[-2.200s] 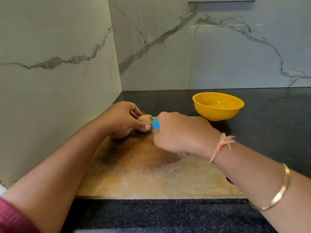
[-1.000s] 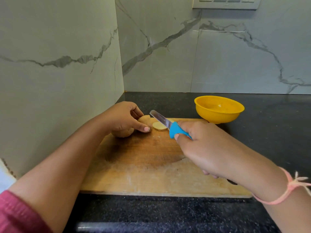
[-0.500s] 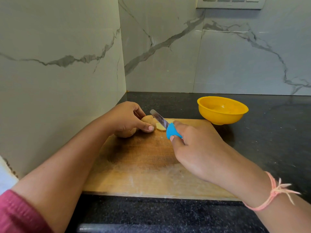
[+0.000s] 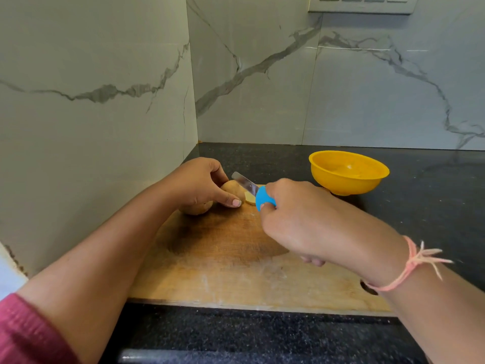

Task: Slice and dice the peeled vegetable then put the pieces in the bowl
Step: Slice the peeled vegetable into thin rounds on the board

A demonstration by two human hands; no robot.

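Person's arms: left arm with a dark-pink ribbed sleeve (image 4: pixel 25 334); right wrist with a knotted pink thread bracelet (image 4: pixel 412 269).

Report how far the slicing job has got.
Done: one slice lies cut on the board. In hand: the left hand holds the vegetable while the right hand sets the knife against it. Left: more slices, dicing, filling the bowl, which shows no pieces.

Corner of grey-veined marble walls (image 4: pixel 105 74) w/ switch plate (image 4: pixel 362 5) up top — black speckled countertop (image 4: pixel 262 334) below.
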